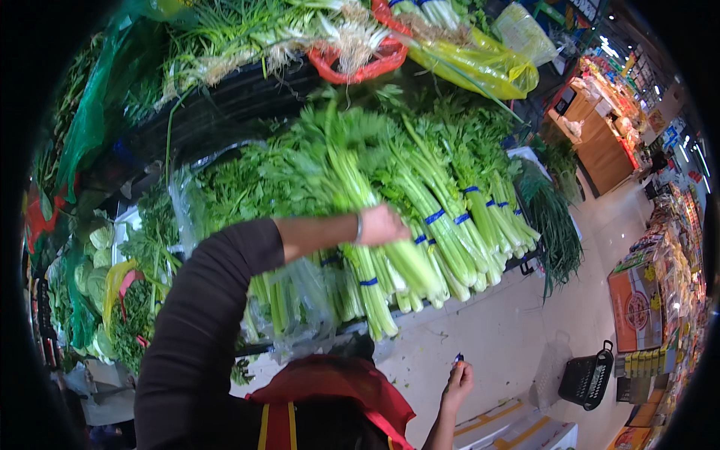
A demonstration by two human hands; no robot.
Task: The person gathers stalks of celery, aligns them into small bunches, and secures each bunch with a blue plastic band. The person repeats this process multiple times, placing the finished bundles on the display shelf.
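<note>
My left hand point(383, 225), blurred by motion, reaches across the display and is closed around a bunch of celery point(415, 267). Its pale stalks point down toward the front edge and its leaves lie toward the back. Other celery bunches point(439, 219), bound with blue bands, are piled on both sides of it. To the lower right, away from the pile, my right hand point(460, 382) pinches a small dark-blue item point(459, 358), too small to identify.
Spring onions point(351, 42) lie on the shelf behind. Cabbages point(98, 264) sit at left, and long green leaves point(543, 219) hang at the display's right end. A black shopping basket point(586, 376) and white boxes point(512, 427) stand on the floor at right.
</note>
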